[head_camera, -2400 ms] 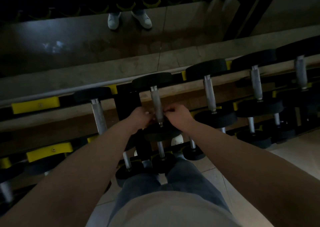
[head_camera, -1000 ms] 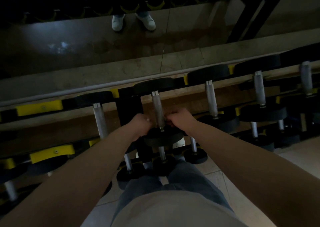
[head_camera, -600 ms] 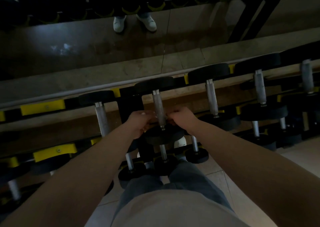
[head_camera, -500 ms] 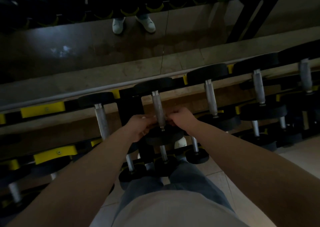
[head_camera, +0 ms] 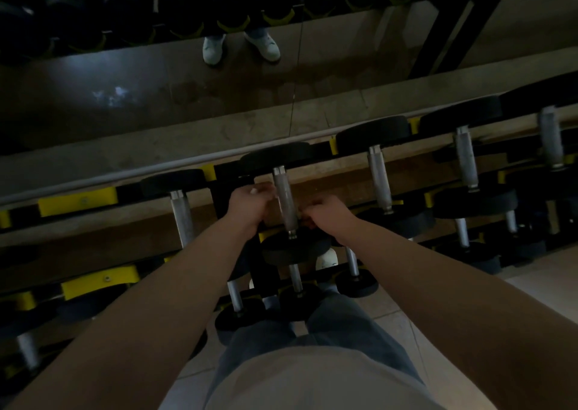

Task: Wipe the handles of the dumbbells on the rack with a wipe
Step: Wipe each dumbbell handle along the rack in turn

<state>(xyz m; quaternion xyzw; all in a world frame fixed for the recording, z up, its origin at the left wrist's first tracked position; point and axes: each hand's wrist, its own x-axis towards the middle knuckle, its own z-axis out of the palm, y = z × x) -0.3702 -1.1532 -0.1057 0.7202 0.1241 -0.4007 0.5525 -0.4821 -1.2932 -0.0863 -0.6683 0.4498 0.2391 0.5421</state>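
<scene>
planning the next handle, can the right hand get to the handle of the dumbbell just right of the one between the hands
Probably yes. The right hand sits beside the middle handle, and the next handle to its right lies bare, with nothing visible between them.

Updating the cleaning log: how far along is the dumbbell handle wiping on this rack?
Done: nothing shows which handles are already wiped. In hand: the left hand and right hand sit either side of the grey knurled metal handle of the middle top-row dumbbell; the wipe is unclear. Left: probably the neighbouring grey handles and lower rows.
</scene>
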